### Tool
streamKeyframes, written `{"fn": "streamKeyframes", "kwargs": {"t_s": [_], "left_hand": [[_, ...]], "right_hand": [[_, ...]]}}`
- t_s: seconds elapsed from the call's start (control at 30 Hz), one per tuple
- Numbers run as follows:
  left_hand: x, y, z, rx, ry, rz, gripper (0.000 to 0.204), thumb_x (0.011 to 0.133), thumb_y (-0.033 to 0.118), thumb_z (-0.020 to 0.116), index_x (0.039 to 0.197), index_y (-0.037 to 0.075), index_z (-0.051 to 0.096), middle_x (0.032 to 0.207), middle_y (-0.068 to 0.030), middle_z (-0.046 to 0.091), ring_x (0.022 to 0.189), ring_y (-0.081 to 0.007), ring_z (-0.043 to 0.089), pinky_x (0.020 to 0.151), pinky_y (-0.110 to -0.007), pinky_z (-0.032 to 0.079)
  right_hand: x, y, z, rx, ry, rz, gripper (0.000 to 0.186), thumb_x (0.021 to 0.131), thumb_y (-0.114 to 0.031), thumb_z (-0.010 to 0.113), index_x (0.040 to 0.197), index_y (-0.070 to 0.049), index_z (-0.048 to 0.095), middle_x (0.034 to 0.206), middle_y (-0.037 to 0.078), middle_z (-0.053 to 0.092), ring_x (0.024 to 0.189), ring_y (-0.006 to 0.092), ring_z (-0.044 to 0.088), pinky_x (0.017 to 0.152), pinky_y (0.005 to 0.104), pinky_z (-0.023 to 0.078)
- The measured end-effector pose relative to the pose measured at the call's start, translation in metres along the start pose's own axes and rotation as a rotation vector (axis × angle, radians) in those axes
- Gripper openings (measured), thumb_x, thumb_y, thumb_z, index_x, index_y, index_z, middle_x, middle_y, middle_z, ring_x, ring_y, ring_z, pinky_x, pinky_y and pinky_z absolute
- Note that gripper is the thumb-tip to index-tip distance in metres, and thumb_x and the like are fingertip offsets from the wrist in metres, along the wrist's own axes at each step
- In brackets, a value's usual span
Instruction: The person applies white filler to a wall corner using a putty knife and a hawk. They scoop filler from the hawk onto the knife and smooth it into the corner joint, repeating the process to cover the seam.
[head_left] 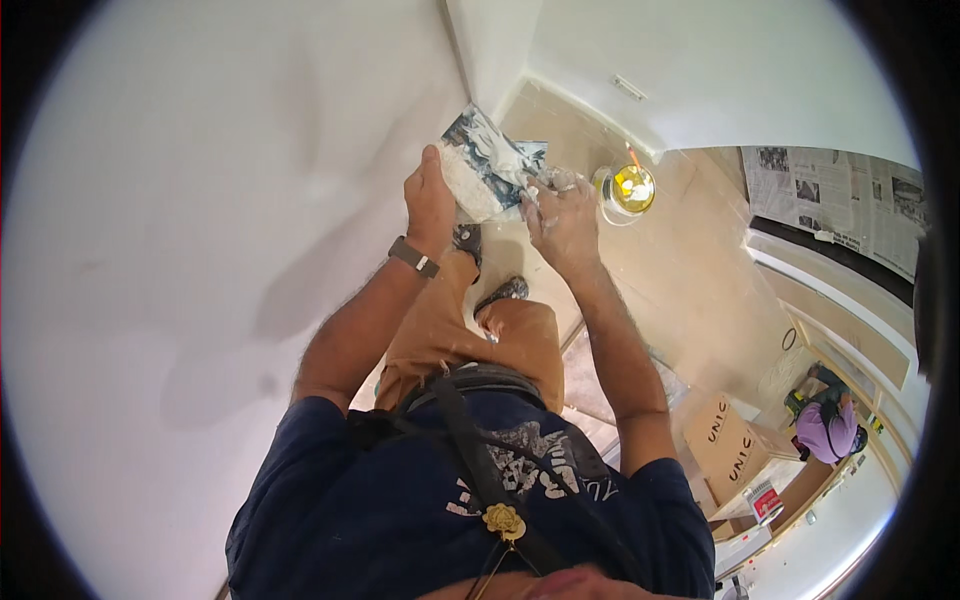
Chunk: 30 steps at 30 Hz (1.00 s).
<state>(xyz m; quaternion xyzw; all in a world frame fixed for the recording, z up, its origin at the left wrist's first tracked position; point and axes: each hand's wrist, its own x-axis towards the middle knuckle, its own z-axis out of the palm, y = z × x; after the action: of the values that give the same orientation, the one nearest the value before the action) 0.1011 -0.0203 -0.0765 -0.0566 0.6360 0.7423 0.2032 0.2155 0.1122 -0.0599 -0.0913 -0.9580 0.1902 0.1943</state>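
The left hand [430, 200] is wrapped around the edge of a flat board [480, 170] smeared with white paste, held up close to the white wall [200, 250]. The right hand [562, 222] is closed on a small scraper [530, 178] — its blade rests on the paste. Lower down, on the covered floor [690, 280], stands a yellow bucket [630, 188] — and farther off, a cardboard box [725, 445].
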Motion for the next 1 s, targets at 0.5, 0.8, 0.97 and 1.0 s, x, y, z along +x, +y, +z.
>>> {"fn": "streamKeyframes", "kwargs": {"t_s": [0.5,0.8,0.97,1.0], "left_hand": [[0.071,-0.051,-0.042,0.232,-0.371,0.0,0.045,0.097,0.032,0.038,0.094,-0.007,0.061,0.082,-0.0037,0.061,0.075,-0.0078,0.052,0.071,-0.025,0.043],[0.096,-0.064,-0.041,0.186,-0.545,0.16,0.045,0.096,0.031,0.04,0.093,-0.009,0.06,0.08,-0.0048,0.062,0.074,-0.0076,0.051,0.071,-0.025,0.044],[0.104,-0.08,-0.046,0.216,-0.501,0.304,0.047,0.096,0.032,0.04,0.085,-0.009,0.06,0.072,-0.0033,0.058,0.068,-0.0078,0.048,0.066,-0.026,0.043],[0.106,-0.083,-0.047,0.189,-0.514,0.292,0.047,0.096,0.032,0.04,0.084,-0.009,0.059,0.071,-0.0031,0.058,0.067,-0.0079,0.048,0.065,-0.026,0.043]], "right_hand": [[0.065,0.068,0.001,0.449,-0.011,-0.094,0.029,0.079,-0.009,0.061,0.107,0.0,0.058,0.093,0.014,0.057,0.083,0.029,0.056,0.072,0.0345,0.048],[0.181,0.03,-0.01,-0.43,0.542,-0.507,0.046,0.079,-0.02,0.062,0.12,-0.004,0.05,0.086,0.014,0.06,0.075,0.0273,0.059,0.064,0.0371,0.049],[0.202,0.018,-0.018,-0.704,0.512,-0.415,0.051,0.084,-0.023,0.056,0.128,-0.001,0.043,0.074,0.011,0.062,0.065,0.0257,0.06,0.056,0.0367,0.049],[0.206,0.016,-0.018,-0.761,0.521,-0.402,0.05,0.085,-0.025,0.056,0.128,-0.003,0.043,0.072,0.009,0.062,0.063,0.0246,0.06,0.053,0.0357,0.048]]}}
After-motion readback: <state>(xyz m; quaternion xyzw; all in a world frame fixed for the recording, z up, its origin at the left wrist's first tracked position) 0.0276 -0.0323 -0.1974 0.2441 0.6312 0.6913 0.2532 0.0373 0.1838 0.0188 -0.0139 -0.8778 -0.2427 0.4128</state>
